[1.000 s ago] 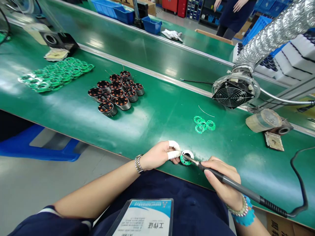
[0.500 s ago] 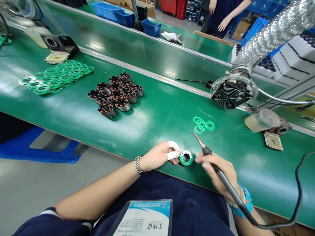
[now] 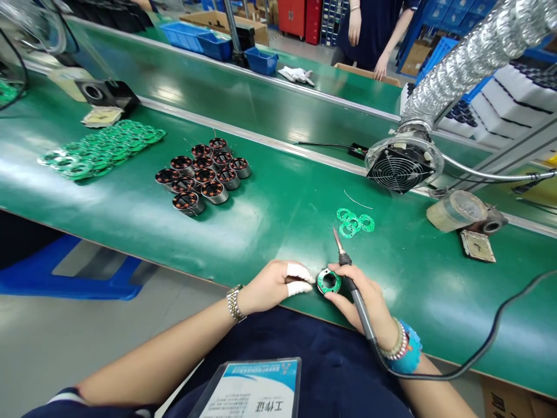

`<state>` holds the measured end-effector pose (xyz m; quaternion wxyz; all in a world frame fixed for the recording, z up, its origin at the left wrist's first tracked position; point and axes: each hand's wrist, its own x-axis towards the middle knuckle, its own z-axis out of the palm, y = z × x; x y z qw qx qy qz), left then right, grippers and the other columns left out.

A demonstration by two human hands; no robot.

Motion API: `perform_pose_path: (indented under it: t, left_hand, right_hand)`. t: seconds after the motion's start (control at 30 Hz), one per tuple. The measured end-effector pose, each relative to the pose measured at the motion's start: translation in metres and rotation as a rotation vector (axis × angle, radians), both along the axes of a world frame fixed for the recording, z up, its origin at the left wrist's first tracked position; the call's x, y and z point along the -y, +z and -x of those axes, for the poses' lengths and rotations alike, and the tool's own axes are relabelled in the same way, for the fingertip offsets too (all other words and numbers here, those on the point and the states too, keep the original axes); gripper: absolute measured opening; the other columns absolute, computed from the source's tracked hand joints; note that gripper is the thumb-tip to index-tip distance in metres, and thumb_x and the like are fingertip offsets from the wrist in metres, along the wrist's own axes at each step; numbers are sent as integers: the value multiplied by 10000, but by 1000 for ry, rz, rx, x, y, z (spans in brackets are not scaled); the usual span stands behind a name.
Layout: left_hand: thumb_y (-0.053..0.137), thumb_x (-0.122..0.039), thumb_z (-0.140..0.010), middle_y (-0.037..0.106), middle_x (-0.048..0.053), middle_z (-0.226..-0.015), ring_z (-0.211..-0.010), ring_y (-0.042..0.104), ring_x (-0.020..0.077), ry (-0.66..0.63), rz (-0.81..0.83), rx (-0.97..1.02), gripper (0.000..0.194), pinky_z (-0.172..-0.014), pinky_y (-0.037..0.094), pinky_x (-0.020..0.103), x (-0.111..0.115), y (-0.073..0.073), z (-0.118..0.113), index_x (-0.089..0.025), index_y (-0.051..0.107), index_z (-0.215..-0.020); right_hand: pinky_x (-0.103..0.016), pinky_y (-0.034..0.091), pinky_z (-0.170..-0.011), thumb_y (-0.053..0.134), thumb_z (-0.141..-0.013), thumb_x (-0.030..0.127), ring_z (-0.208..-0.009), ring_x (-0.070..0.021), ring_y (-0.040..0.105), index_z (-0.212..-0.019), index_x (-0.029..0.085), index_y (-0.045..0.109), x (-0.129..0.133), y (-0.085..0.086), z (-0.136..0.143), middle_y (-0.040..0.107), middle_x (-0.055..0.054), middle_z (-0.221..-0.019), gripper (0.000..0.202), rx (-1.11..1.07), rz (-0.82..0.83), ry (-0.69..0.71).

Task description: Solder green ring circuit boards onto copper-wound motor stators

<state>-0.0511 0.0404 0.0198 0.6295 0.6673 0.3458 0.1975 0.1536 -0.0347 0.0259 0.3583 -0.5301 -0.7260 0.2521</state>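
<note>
A round part topped by a green ring board [image 3: 322, 288] stands on the green table near its front edge. My left hand [image 3: 278, 283], white tape on its thumb and forefinger, is just left of the part; its fingertips are close together, and what they pinch, if anything, is too small to tell. My right hand [image 3: 363, 296] holds a soldering iron [image 3: 359, 307], tip pointing up and away, while its thumb and forefinger touch the part's right side. Several loose green rings [image 3: 366, 223] lie beyond, with a thin wire [image 3: 358, 200] behind them.
Copper-wound cores [image 3: 203, 177] stand in a group left of centre, and green ring boards [image 3: 102, 150] lie farther left. A fan [image 3: 399, 169] on a silver duct, a tub [image 3: 456, 210] and an iron stand [image 3: 491, 225] are at the right. Another person stands across the tables.
My right hand has moved left onto the ring-topped part, with the iron turned more upright. My left fingers have drawn slightly away from the part. The other person's arms have lowered.
</note>
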Motion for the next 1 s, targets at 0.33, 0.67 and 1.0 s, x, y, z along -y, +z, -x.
perform_pose_path:
  t: [0.33,0.67,1.0]
  left_hand:
    - [677,-237,-646,539,-31,-597,-484,504,65,77,428,77,165,-485,462,196,3,13,-27,-125,557,-662]
    - [674,-355,-683,577,-5,-602,-548,557,100,121,493,108,261,-560,494,236,13,11,-19,-117,584,-742]
    - [666,-326,-715,629,26,-638,-595,594,113,51,565,109,228,-631,473,246,11,8,-13,-114,582,-719]
  right_hand:
    - [-369,486,-867,568,-799,116,-1015,-201,561,-1085,225,484,2,9,12,614,-73,-1044,317,-22,-161,-28]
    - [-388,491,-857,526,-812,84,-969,-199,582,-1031,201,542,1,12,17,630,-72,-939,249,31,-215,33]
    - [-313,495,-702,538,-809,87,-750,-166,597,-932,214,600,13,29,-2,634,-32,-750,187,-125,-129,-122]
